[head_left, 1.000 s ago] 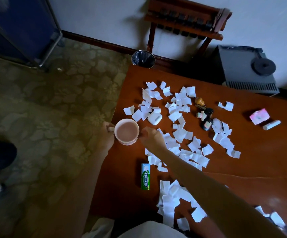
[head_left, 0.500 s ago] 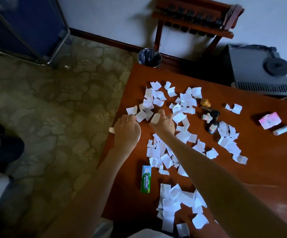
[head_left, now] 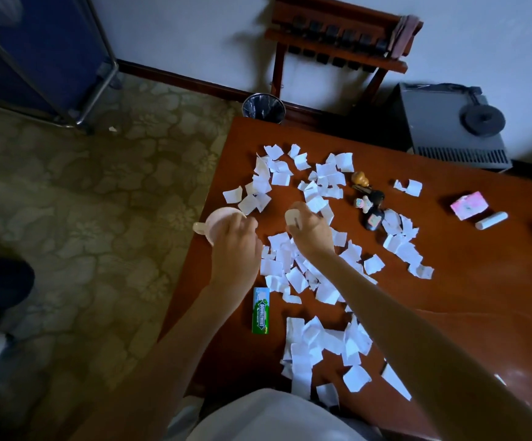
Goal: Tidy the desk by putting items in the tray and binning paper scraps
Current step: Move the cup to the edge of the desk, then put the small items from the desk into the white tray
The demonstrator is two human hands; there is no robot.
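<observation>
White paper scraps (head_left: 317,198) lie scattered over the brown desk (head_left: 468,281), with another heap (head_left: 318,345) near its front edge. My left hand (head_left: 234,249) grips a pink cup (head_left: 215,222) at the desk's left edge; the cup's handle points left over the floor. My right hand (head_left: 311,232) is curled round a small white case (head_left: 292,215) in the middle of the scraps. A green gum pack (head_left: 261,310) lies below my left hand. A black-lined bin (head_left: 263,107) stands on the floor past the desk's far left corner. No tray is in view.
A key bunch with small figurines (head_left: 369,206) lies right of my right hand. Farther right are a pink packet (head_left: 469,205) and a white tube (head_left: 491,220). A grey device (head_left: 449,128) and a wooden rack (head_left: 338,43) stand behind the desk.
My right hand left the cup, reached forward to the white case and closed on it. My left hand turned over the top of the cup, which now sits at the desk's left edge.
</observation>
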